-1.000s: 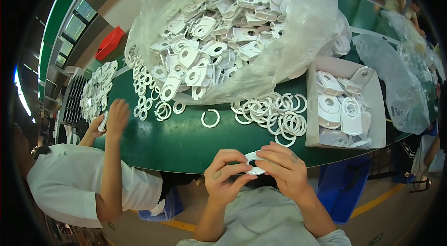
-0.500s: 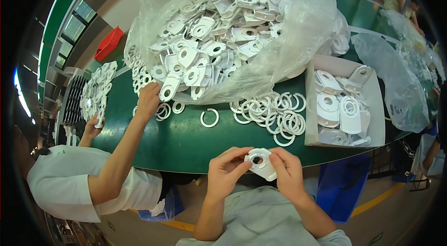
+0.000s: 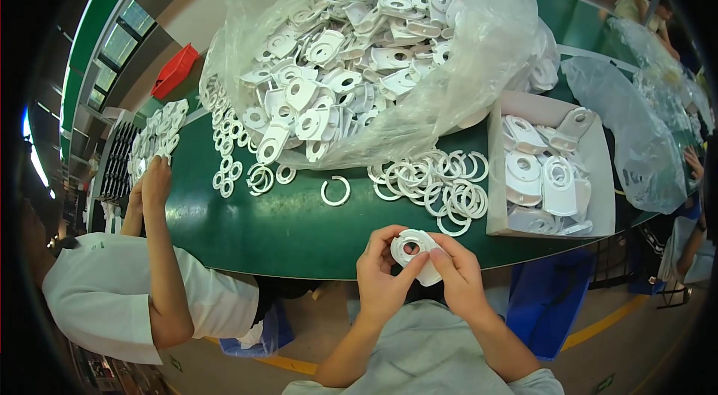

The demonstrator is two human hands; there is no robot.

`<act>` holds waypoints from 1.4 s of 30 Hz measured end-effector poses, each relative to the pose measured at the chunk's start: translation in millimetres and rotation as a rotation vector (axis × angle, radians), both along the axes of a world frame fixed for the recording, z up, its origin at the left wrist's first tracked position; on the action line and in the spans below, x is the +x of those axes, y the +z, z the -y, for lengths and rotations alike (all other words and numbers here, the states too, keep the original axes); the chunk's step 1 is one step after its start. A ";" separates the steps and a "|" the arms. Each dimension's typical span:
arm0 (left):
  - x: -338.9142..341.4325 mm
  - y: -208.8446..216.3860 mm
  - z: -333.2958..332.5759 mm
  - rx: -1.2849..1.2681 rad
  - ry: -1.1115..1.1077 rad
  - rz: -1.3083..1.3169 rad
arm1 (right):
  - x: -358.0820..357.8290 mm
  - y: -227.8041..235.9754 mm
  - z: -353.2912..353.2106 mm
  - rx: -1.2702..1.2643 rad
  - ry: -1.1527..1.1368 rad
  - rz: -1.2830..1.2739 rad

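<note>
- The green surface (image 3: 247, 227) fills the middle of the view, curving from nine o'clock to three o'clock.
- A large clear plastic bag (image 3: 389, 51) heaped with flat white plastic plates sits at twelve o'clock, its open mouth spilling toward the centre.
- A co-worker in a white shirt (image 3: 112, 305) leans in at eight o'clock; that person's hand (image 3: 155, 180) now rests by the stacked plates at nine o'clock, having drawn back from the loose rings it reached half a second ago.
- An open cardboard tray (image 3: 602, 171) at three o'clock holds finished white plates; a second clear bag (image 3: 636, 141) lies just beyond it.
- A pile of white split rings (image 3: 441, 182) lies near the centre, just beside the tray, with one lone split ring (image 3: 336, 191) apart at its left and a scatter of smaller rings (image 3: 239, 171) toward ten o'clock.
- The left hand (image 3: 380, 279) and right hand (image 3: 458, 281) meet at six o'clock, off the near edge of the surface, both closed in a fingertip pinch on one white plate (image 3: 415, 251) with a round hole.
- Since a second ago the plate has been turned up to face the camera, its hole rimmed by a ring, which suggests the ring is being pressed home.
- Nothing lies between the hands and the tray or the ring pile; the co-worker's arm stays well apart.
</note>
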State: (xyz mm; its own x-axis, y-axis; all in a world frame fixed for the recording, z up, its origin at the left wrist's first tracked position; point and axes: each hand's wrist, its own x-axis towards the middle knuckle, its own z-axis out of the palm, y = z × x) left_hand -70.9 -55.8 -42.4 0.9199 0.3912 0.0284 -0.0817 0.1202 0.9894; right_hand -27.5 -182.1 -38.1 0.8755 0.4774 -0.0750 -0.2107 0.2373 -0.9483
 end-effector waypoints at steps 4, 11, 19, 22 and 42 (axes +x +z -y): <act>-1.9 -1.5 -3.4 -0.132 0.035 -0.006 | 0.5 -6.1 0.2 0.001 -0.042 -0.024; -7.6 -6.8 -4.4 0.059 0.104 0.038 | -4.2 -8.5 0.3 -0.169 -0.123 0.100; -15.4 13.4 2.4 0.256 -0.027 0.025 | -3.0 3.8 16.5 -0.264 -0.223 0.374; -4.7 25.0 -13.0 0.458 -0.120 0.226 | 8.3 41.4 47.6 -0.340 -0.288 0.465; 49.4 25.6 -108.3 1.133 0.421 0.014 | 122.8 71.2 267.7 -0.755 -1.031 0.685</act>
